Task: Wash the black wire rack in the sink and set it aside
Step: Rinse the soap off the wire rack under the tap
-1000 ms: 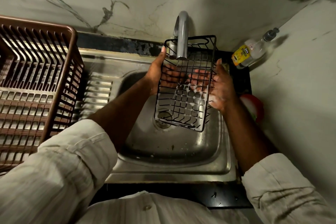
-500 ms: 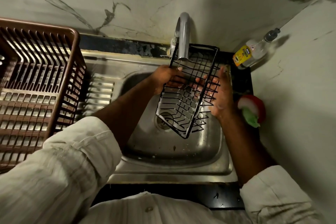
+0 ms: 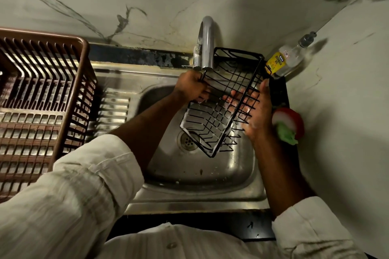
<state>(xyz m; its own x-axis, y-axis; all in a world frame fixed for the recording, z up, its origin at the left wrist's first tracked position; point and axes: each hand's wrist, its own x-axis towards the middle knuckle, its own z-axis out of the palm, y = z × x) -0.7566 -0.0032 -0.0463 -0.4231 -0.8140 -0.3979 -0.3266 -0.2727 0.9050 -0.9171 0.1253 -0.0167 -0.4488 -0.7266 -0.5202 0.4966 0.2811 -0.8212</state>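
Observation:
The black wire rack (image 3: pixel 226 82) hangs tilted over the steel sink (image 3: pixel 202 176), its lower corner above the drain (image 3: pixel 188 140), its top end by the tap (image 3: pixel 207 44). My left hand (image 3: pixel 190 86) grips the rack's left rim just under the spout. My right hand (image 3: pixel 255 109) lies flat against the rack's right side, fingers spread behind the wires and soapy. Foam clings to the lower wires.
A brown plastic dish basket (image 3: pixel 40 107) stands on the drainboard at the left. A dishwash gel bottle (image 3: pixel 284 61) leans in the back right corner. A red and white holder with a green scrubber (image 3: pixel 288 126) sits right of the sink.
The rack has tilted from nearly flat to steeply canted, right side up. My left hand moved up to the rim near the spout and closed on it; my right hand stayed on the right side.

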